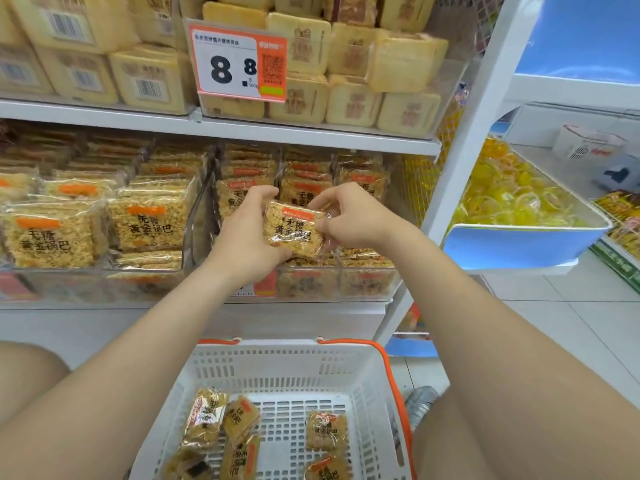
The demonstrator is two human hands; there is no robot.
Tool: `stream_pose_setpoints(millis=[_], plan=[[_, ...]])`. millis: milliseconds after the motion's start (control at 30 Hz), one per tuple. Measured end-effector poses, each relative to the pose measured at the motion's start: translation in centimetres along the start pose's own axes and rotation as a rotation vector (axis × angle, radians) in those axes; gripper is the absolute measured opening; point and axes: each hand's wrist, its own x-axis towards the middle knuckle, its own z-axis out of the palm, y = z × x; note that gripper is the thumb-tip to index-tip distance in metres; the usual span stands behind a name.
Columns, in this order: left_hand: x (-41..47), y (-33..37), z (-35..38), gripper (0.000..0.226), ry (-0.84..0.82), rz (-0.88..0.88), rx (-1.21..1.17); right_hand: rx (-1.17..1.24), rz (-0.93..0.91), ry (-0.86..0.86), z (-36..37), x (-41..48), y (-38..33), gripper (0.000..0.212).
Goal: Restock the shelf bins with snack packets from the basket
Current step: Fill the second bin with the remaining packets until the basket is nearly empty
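Both hands hold one snack packet point(294, 228), a clear wrapper of golden rice crust with an orange label, in front of the clear shelf bin point(367, 282) on the middle shelf. My left hand point(247, 230) grips its left edge and underside. My right hand point(349, 216) pinches its right edge. The bin behind holds rows of the same packets standing upright. Below, a white plastic basket point(277, 368) with orange handles holds several more packets point(239, 427) lying loose on its floor.
A neighbouring bin point(104, 230) to the left is full of the same packets. The upper shelf carries pale square cakes point(349, 64) and a price tag point(239, 64). A white shelf post point(460, 161) stands right, beyond it a blue-fronted tray of yellow sweets point(512, 202).
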Motion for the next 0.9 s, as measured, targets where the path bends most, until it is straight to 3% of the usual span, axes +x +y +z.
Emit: stream_pose_setpoints(millis=[167,300,433,567,700,900], plan=[[-0.3,0.3,0.7,0.1,0.025,0.043,-0.034,-0.051,-0.061,0.051,0.0,-0.4,-0.3,0.034],[-0.2,0.5,1.5,0.097,0.035,0.083,0.002,-0.149,-0.126,0.097,0.1,0.0,-0.4,0.042],[0.0,0.7,2.6,0.083,0.038,0.213,0.218,-0.247,-0.057,0.241,-1.8,0.2,0.0,0.04],[0.6,0.7,3.6,0.065,-0.068,0.294,0.376,-0.553,0.069,0.439,-3.3,0.2,1.2,0.034],[1.2,0.4,4.2,0.057,-0.108,0.286,0.478,-0.668,0.088,0.459,-3.1,0.9,2.1,0.02],[1.7,0.1,4.4,0.056,-0.063,0.247,0.592,-0.79,0.082,0.43,-3.1,2.2,2.8,0.032]])
